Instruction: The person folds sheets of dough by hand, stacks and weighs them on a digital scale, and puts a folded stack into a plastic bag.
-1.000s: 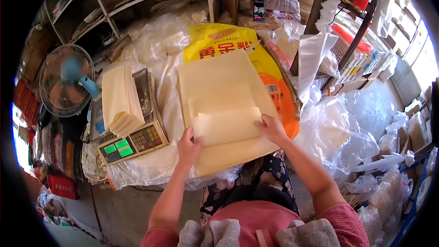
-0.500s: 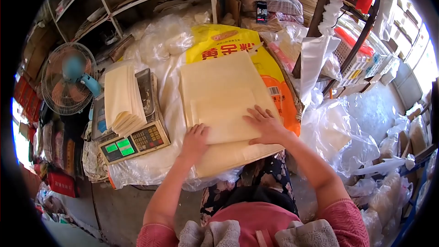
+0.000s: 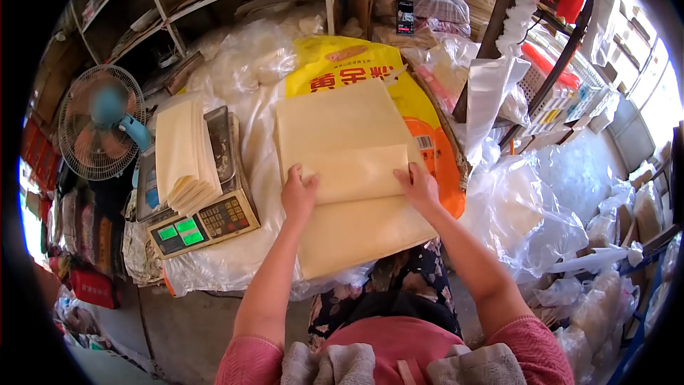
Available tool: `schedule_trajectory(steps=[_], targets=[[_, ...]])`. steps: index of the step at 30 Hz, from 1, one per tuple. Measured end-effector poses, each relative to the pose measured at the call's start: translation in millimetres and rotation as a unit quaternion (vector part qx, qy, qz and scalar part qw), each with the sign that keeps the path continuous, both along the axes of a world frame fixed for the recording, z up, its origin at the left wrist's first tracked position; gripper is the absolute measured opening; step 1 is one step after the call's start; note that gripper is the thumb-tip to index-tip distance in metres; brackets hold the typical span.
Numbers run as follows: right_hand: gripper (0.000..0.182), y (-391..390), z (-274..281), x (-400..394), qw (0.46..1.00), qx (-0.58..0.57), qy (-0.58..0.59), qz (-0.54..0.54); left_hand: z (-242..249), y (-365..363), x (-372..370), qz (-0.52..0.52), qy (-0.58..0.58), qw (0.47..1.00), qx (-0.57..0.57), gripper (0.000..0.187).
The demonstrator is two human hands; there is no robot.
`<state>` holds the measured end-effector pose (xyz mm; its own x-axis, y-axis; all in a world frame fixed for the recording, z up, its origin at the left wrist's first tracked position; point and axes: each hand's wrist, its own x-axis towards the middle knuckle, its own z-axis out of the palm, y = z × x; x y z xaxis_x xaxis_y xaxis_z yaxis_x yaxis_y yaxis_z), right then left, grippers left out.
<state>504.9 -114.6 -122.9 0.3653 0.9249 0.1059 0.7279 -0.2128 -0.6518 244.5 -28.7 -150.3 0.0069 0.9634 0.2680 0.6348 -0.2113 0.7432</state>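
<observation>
A tan sheet (image 3: 353, 173) is pinched at its left side by the left hand (image 3: 298, 192) and at its right side by the right hand (image 3: 419, 187), perhaps so both sides can be lined up. It is laid over a stack of bigger sheets (image 3: 335, 120) by the front edge of the table (image 3: 260, 253). A scale (image 3: 214, 219) is set at the left edge, maybe to leave room.

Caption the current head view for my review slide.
Left hand and right hand hold a pale folded sheet by its sides atop flat sheets, beside a scale.
</observation>
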Motion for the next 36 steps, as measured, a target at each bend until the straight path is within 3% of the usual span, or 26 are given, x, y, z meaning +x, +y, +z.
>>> schedule_trajectory(steps=[1,2,5,7,10,13,17,20,22,23,24,26,27,29,31,32,34,35,36], targets=[[0.041,2,1,-2,1.000,-0.001,-0.019,-0.007,4,-1,6,0.011,0.053,0.998,0.016,0.046],[0.040,4,1,-2,1.000,-0.010,-0.028,-0.009,10,-1,8,0.005,0.105,0.994,-0.036,0.054],[0.041,7,1,-2,0.998,-0.046,-0.032,-0.012,5,0,14,-0.101,0.219,0.966,0.098,0.057],[0.046,9,11,-3,0.997,-0.078,-0.008,-0.007,-2,-2,18,-0.107,0.250,0.960,0.060,0.059],[0.055,15,23,-11,0.969,0.145,-0.184,0.084,-3,-8,21,-0.103,0.266,0.957,0.044,0.060],[0.052,19,11,-19,0.932,0.104,-0.303,0.170,-3,-8,23,-0.096,0.270,0.957,0.034,0.059],[0.045,21,-20,-18,0.936,0.110,-0.294,0.158,-1,-6,22,-0.110,0.271,0.956,0.006,0.062],[0.047,17,-14,-22,0.933,0.098,-0.314,0.146,-5,-8,21,-0.033,0.171,0.984,0.030,0.068],[0.047,3,11,-44,0.951,-0.002,-0.291,0.105,-1,-27,24,0.023,-0.078,0.996,0.045,0.075],[0.047,-6,16,-57,0.955,-0.051,-0.277,0.090,-2,-40,25,0.055,-0.200,0.977,0.055,0.079],[0.047,-17,4,-67,0.954,0.000,-0.276,0.118,-11,-48,27,0.057,-0.412,0.909,-0.038,0.085],[0.045,-40,2,-91,0.959,0.063,-0.194,0.197,6,-74,16,-0.061,-0.525,0.835,-0.154,0.081],[0.043,-48,6,-99,0.961,0.061,-0.163,0.217,-10,-72,6,-0.045,-0.401,0.898,-0.173,0.074],[0.041,-51,-1,-97,0.956,0.088,-0.158,0.233,31,-80,-17,-0.088,-0.371,0.911,-0.157,0.070],[0.040,-49,-9,-85,0.949,0.101,-0.152,0.257,46,-65,-51,-0.088,-0.313,0.946,-0.016,0.071],[0.042,-51,-9,-82,0.950,0.087,-0.152,0.260,56,-54,-71,-0.091,-0.280,0.954,0.052,0.071],[0.043,-55,-8,-80,0.946,0.083,-0.156,0.273,119,-42,-114,-0.043,-0.298,0.948,0.105,0.071],[0.044,-56,-7,-79,0.944,0.078,-0.159,0.279,149,-38,-130,-0.024,-0.375,0.919,0.122,0.064],[0.045,-56,-8,-79,0.943,0.076,-0.161,0.281,169,-29,-155,0.006,-0.349,0.928,0.132,0.061]])
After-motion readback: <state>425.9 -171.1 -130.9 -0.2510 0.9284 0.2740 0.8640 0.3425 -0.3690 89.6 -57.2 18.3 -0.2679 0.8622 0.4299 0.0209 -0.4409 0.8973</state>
